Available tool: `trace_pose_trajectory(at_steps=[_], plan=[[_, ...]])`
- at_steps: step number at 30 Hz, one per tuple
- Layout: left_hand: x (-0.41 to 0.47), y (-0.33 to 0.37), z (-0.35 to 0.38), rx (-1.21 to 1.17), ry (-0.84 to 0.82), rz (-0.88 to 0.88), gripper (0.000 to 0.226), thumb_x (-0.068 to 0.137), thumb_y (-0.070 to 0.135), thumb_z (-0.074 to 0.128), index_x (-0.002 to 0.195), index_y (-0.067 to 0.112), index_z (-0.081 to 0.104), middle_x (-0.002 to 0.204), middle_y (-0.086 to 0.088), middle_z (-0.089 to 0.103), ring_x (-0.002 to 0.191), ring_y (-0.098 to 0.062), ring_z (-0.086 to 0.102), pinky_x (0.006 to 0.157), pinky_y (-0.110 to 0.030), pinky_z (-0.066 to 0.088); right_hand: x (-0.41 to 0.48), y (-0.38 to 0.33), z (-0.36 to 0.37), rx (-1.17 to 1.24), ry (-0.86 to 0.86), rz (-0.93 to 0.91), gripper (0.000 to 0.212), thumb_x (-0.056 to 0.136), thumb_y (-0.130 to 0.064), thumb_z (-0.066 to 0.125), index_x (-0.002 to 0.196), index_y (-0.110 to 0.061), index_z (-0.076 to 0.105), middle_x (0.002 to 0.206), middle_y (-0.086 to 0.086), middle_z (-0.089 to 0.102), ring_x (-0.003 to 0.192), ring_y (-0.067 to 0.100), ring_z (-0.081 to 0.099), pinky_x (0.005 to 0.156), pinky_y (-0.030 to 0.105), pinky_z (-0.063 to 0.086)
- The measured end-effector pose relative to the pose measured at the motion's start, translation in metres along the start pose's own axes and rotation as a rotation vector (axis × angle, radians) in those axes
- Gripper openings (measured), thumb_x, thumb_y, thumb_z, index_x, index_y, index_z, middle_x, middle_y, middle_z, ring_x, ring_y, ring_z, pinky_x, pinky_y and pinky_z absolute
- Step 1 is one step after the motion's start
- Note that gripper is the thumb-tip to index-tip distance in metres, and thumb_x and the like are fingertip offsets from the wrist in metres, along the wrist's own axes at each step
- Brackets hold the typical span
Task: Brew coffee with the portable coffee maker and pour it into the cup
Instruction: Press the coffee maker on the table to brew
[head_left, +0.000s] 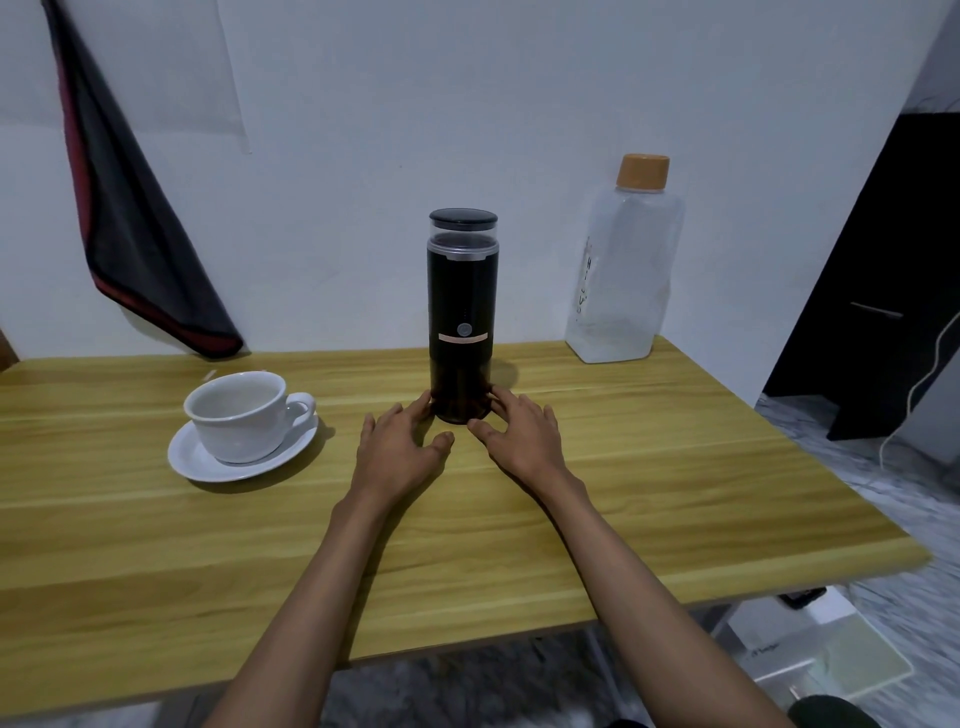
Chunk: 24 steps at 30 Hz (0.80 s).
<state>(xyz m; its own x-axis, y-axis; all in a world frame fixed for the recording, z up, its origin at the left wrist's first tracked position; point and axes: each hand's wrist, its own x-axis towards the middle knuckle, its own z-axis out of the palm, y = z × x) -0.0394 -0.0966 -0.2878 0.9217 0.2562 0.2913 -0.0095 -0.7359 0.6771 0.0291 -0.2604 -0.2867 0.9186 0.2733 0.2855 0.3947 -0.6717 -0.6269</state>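
A tall black portable coffee maker (461, 317) with a clear upper section and black lid stands upright in the middle of the wooden table (649, 467). My left hand (400, 449) rests on the table just left of its base, fingers spread, fingertips touching the bottom. On the other side lies my right hand (522, 434), fingers apart, fingertips at the base. Neither hand grips it. A white cup (241, 415) sits empty on a white saucer (208, 462) to the left.
A clear plastic water bottle (621, 275) with an orange cap stands at the table's back right by the wall. A dark cloth (135, 223) with red trim hangs on the wall at left. The table's right edge drops to the floor beside black furniture (883, 291).
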Motion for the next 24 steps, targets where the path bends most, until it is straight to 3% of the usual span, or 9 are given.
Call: trace_pose_trajectory(at_steps=[24], plan=[[-0.0014,0.0043,-0.0020,0.019,-0.014,0.001,0.070,0.094,0.039,0.061,0.156,0.026,0.030,0.144,0.002,0.056,0.145,-0.024,0.034,0.122,-0.051,0.010,0.0001,0.0004,0.0004,0.012,0.004,0.002,0.056,0.095,-0.043,0.060,0.147,-0.032,0.042,0.137,-0.006,0.061,0.145,0.024,0.031,0.122,0.048,0.005]])
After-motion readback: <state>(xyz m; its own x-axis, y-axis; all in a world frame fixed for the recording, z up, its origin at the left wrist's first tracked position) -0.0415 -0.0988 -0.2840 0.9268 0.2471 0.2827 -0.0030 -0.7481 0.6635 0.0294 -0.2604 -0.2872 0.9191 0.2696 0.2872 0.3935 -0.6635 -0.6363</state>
